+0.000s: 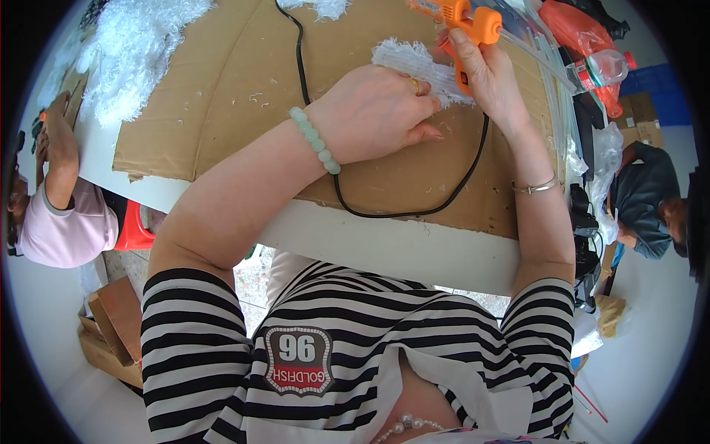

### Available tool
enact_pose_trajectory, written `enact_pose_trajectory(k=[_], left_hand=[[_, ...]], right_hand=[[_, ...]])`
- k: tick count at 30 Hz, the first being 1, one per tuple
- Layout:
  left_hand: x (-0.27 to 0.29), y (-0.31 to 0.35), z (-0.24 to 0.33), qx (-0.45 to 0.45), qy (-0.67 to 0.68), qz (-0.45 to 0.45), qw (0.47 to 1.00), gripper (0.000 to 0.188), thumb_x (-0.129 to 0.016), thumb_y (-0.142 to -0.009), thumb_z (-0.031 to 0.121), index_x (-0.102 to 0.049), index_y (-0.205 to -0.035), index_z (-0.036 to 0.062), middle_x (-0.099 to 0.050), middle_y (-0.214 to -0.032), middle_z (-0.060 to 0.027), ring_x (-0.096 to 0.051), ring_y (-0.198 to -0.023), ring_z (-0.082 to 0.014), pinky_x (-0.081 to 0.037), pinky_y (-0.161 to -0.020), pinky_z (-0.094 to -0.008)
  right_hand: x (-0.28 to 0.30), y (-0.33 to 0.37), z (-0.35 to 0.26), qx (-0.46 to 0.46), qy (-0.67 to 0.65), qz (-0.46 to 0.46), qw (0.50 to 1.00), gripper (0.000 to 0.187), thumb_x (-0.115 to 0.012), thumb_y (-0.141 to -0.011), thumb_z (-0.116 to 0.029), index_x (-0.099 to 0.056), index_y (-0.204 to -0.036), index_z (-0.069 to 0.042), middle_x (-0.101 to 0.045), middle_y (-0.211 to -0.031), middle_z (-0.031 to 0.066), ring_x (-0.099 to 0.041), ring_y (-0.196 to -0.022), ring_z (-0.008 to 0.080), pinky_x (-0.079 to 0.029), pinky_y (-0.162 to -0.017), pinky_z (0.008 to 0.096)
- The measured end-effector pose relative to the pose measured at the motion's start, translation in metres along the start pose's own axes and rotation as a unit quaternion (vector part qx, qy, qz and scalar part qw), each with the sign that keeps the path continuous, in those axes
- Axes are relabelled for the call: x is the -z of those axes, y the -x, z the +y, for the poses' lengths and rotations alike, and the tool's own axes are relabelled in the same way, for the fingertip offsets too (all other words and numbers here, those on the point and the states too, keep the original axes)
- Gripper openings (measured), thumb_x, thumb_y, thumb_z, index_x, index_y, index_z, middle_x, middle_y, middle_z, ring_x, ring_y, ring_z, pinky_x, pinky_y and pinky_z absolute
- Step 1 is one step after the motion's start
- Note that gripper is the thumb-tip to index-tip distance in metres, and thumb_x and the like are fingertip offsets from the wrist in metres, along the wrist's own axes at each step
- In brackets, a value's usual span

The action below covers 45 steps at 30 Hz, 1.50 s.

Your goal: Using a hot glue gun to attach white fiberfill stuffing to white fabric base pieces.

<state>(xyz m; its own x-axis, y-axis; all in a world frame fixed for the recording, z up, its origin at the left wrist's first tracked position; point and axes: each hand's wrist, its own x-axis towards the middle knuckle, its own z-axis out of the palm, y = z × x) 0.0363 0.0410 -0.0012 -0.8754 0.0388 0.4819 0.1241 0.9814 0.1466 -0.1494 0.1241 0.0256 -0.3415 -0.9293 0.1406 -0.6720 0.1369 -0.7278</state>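
My right hand [492, 78] is wrapped round the handle of an orange hot glue gun [484, 26], whose front points up and left at the top of the view. A black cord [421, 215] loops from the gun across the cardboard and past my left wrist. My left hand [381, 111] lies palm down with curled fingers against a white fringed piece of fabric [425, 66], holding it on the cardboard. The fingertips are partly hidden. The fabric is just left of the glue gun.
A brown cardboard sheet [222, 96] covers the white table [370, 244]. White shaggy material [144, 52] is heaped at the far left. Clear glue sticks [538, 52], a plastic bottle [608, 69] and a red bag [577, 29] lie at the right. Other people sit on both sides.
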Motion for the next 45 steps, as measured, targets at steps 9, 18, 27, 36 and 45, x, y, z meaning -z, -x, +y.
enact_pose_trajectory(k=[9, 18, 27, 36, 45], left_hand=[[0.004, 0.0, 0.0, 0.027, 0.011, -0.058, 0.998, 0.031, -0.063, -0.081, 0.032, -0.063, -0.096, 0.0051, -0.064, -0.102, -0.0067, -0.062, -0.076, -0.0256, -0.049, -0.071, -0.0378], [-0.003, 0.0, -0.002, -0.01, 0.004, 0.022, 1.0, 0.032, -0.062, -0.082, 0.037, -0.065, -0.084, 0.0054, -0.061, -0.069, -0.0083, -0.063, -0.07, -0.0245, -0.051, -0.063, -0.0372], [-0.005, 0.001, -0.003, -0.001, -0.001, 0.007, 1.0, 0.033, -0.061, -0.082, 0.037, -0.064, -0.078, 0.0051, -0.061, -0.069, -0.008, -0.063, -0.069, -0.0241, -0.051, -0.062, -0.0365], [-0.008, 0.003, -0.004, 0.004, -0.009, -0.003, 1.0, 0.035, -0.062, -0.081, 0.039, -0.064, -0.079, 0.0048, -0.061, -0.068, -0.0083, -0.063, -0.069, -0.0248, -0.051, -0.062, -0.0359], [-0.006, 0.002, -0.001, -0.019, -0.03, 0.02, 0.999, 0.033, -0.062, -0.081, 0.038, -0.065, -0.08, 0.0058, -0.06, -0.067, -0.0078, -0.062, -0.067, -0.024, -0.048, -0.068, -0.0362]], right_hand=[[-0.013, 0.001, 0.003, 0.035, -0.058, -0.022, 0.997, 0.046, -0.046, -0.095, -0.045, -0.057, -0.108, -0.003, -0.06, -0.096, 0.0028, -0.06, -0.09, 0.0116, -0.045, -0.072, 0.0256], [-0.007, -0.008, -0.004, 0.061, -0.066, 0.001, 0.996, 0.048, -0.045, -0.096, -0.045, -0.054, -0.112, 0.0, -0.061, -0.098, 0.0052, -0.062, -0.093, 0.0155, -0.046, -0.076, 0.0271], [-0.027, -0.018, -0.016, 0.08, -0.073, -0.056, 0.993, 0.049, -0.045, -0.096, -0.044, -0.053, -0.113, 0.0, -0.059, -0.099, 0.0067, -0.063, -0.091, 0.0194, -0.047, -0.077, 0.0287], [-0.029, -0.024, -0.024, 0.072, -0.004, -0.072, 0.995, 0.046, -0.043, -0.097, -0.043, -0.056, -0.111, -0.001, -0.061, -0.094, 0.005, -0.061, -0.09, 0.0137, -0.045, -0.073, 0.0259], [0.004, -0.006, -0.038, 0.176, -0.093, 0.077, 0.977, 0.049, -0.04, -0.097, -0.042, -0.058, -0.11, 0.001, -0.064, -0.098, 0.0051, -0.058, -0.09, 0.01, -0.044, -0.075, 0.023]])
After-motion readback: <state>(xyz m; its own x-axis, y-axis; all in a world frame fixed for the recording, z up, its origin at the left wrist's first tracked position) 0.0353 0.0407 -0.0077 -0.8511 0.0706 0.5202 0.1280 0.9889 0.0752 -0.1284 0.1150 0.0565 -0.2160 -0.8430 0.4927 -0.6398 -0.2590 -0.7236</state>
